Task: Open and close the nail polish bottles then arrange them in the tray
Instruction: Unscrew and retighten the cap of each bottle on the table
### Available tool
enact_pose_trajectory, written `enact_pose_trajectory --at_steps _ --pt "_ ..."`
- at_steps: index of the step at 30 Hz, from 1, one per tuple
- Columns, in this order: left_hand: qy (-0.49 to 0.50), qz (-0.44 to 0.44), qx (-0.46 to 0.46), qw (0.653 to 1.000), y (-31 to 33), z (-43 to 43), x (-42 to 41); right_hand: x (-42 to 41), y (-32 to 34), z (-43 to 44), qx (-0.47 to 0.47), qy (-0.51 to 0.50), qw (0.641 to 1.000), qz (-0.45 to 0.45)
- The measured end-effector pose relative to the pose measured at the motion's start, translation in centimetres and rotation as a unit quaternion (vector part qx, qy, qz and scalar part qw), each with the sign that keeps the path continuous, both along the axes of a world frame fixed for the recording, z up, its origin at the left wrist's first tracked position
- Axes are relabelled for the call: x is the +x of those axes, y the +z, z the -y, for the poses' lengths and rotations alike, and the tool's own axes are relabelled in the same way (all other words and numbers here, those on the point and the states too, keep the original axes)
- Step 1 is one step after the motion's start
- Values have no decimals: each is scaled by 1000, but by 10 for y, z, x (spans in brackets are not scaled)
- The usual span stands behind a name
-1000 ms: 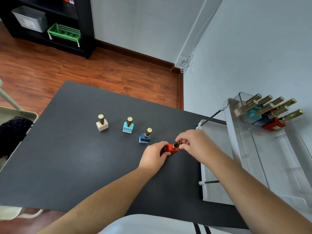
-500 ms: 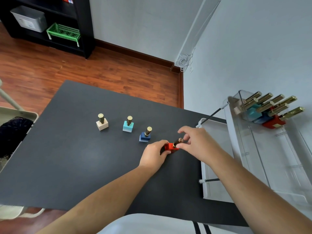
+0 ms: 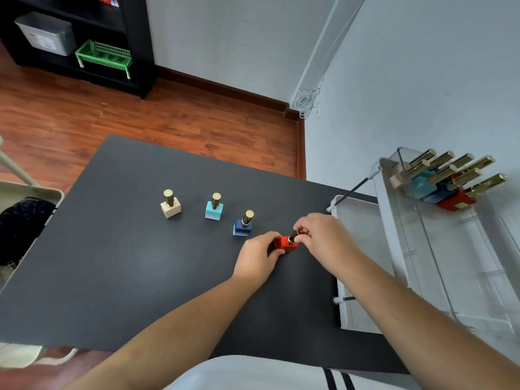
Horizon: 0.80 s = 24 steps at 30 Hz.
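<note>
A red nail polish bottle (image 3: 284,243) stands on the dark table (image 3: 112,263). My left hand (image 3: 257,257) grips its red base. My right hand (image 3: 323,237) pinches its gold cap (image 3: 294,236) from the right. To the left stand a dark blue bottle (image 3: 242,225), a light blue bottle (image 3: 214,208) and a beige bottle (image 3: 170,205), all with gold caps on. At the right, the clear tray (image 3: 422,263) holds several capped bottles (image 3: 447,184) at its far end.
A white rack (image 3: 363,220) sits between the table's right edge and the clear tray. A wall runs behind the tray. A white basket with dark contents (image 3: 25,220) stands off the table's left edge. A black shelf (image 3: 84,38) is far back.
My right hand's fingers have shifted around the gold cap of the red bottle. The left hand has stayed on the base. The other bottles have not moved.
</note>
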<state>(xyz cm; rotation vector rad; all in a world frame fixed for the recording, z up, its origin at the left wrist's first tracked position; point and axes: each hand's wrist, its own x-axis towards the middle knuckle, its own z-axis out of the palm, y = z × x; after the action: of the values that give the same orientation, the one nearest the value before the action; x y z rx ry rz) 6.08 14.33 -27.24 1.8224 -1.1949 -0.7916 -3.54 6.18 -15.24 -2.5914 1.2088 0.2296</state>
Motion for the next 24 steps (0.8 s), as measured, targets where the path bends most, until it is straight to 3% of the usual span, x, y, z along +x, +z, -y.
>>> enact_pose_trajectory --at_steps 24 --pt "6 -58 31 998 8 -1 3 -4 -7 -14 -27 -45 997 62"
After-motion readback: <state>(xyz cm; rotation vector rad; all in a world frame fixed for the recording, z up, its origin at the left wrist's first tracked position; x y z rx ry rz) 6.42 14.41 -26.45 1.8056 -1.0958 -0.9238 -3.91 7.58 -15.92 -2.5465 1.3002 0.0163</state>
